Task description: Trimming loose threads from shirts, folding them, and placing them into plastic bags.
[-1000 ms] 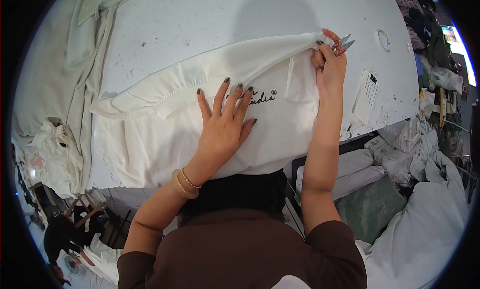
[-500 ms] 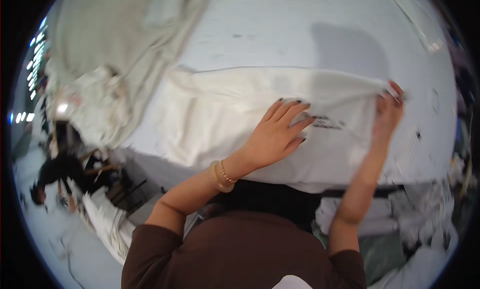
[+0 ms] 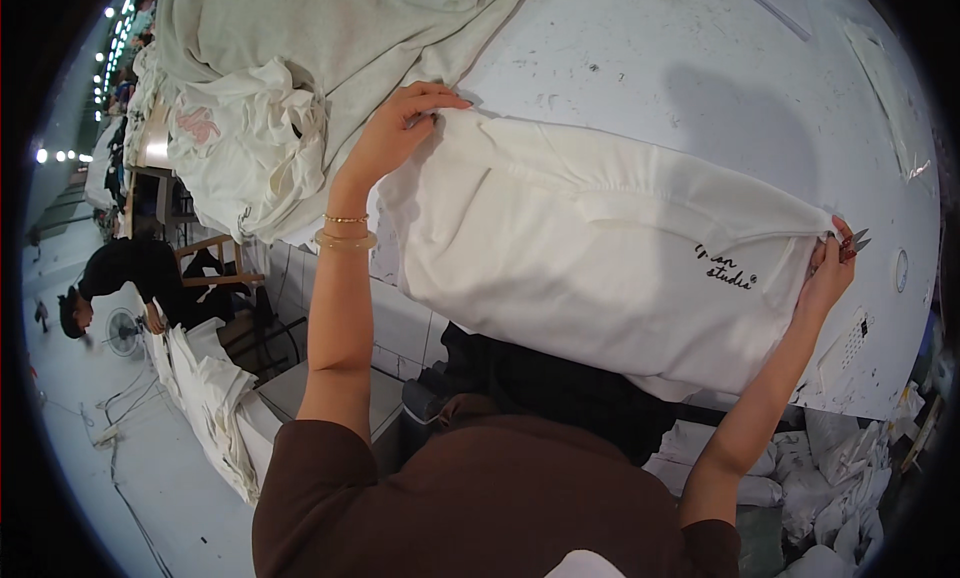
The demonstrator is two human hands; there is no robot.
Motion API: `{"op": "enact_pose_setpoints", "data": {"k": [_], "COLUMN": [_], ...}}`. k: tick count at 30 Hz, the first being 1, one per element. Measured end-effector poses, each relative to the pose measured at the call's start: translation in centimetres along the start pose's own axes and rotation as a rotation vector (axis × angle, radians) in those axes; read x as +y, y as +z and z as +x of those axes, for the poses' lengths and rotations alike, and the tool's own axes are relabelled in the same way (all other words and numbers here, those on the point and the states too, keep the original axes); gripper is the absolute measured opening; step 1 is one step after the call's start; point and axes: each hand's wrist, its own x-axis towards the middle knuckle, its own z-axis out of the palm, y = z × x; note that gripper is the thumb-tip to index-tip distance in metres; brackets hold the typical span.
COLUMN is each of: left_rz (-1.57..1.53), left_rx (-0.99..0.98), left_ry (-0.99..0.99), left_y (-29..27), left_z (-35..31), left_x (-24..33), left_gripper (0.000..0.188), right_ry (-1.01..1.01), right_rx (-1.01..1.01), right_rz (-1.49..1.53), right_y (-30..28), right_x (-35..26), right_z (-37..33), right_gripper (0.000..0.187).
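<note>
A white garment with dark lettering near its right end lies spread across the white table, its folds running lengthwise. At its far left corner my left hand is closed on the fabric, thumb and fingers at the edge. My right hand grips the right end of the garment. Pointed metal blades, like those of small scissors, stick out from between the right fingers; their handle is hidden in the hand.
Crumpled white garments and a grey-green cloth lie at the table's left. White bundles sit under the right edge. Another person bends over at the far left, near a fan and a white cloth pile.
My left hand has moved from lying flat on the middle of the garment to its far left corner and closed there. My right hand stays at the right end.
</note>
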Motion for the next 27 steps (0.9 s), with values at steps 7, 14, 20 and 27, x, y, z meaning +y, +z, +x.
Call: {"op": "enact_pose_setpoints", "data": {"k": [7, 14, 20, 27], "left_rz": [0.157, 0.330, 0.414, 0.377], "left_rx": [0.305, 0.253, 0.346, 0.462], "left_ry": [-0.059, 0.147, 0.117, 0.098], "left_y": [0.8, 11.4, 16.6, 15.8], "left_z": [-2.1, -5.9, -3.0, -1.2], "left_x": [1.1, 9.3, 11.3, 12.4], "left_gripper": [0.038, 0.045, 0.029, 0.022], "right_ry": [-0.052, -0.393, -0.442, -0.462], "right_rx": [-0.038, -0.462, -0.526, -0.433], "right_rz": [-0.154, -0.705, -0.899, -0.836], "right_y": [-1.2, 2.4, 6.4, 6.8], "right_x": [0.2, -6.3, -5.7, -5.8], "right_z": [0.4, -10.0, -13.1, -11.6], "right_gripper": [0.025, 0.034, 0.052, 0.048]}}
